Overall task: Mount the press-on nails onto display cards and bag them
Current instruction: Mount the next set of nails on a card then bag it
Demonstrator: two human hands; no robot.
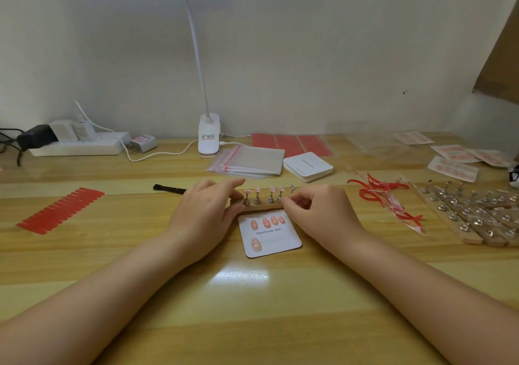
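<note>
We see a wooden tabletop (140,252) running across the whole view, with a pale wall behind it. At its back edge stands a white clip lamp (208,136) with a long bent neck, and to the left of it a white power strip (78,145) with plugs in it. Just right of the lamp lies a stack of clear bags (250,160) with red seal strips, and beside that a small white box (307,166). On the left of the tabletop lies a red sheet of adhesive tabs (60,210). On the far right we find several wooden strips (477,213) carrying metal nail stands, with loose red strips (384,196) lying next to them.

In the middle, both forearms reach in. Our left hand (206,213) grips the left end of a wooden holder bar (262,206), fingers curled over it. The bar carries a row of metal stands topped with pink press-on nails (271,189). Our right hand (317,210) is at the bar's right end, its fingers curled and pinched together; what they hold, if anything, we cannot tell. Just in front of the bar lies a white display card (276,239) printed "Handmade Nail", with five pink nails already on it. A black tool (168,188) lies just beyond the left hand.
</note>
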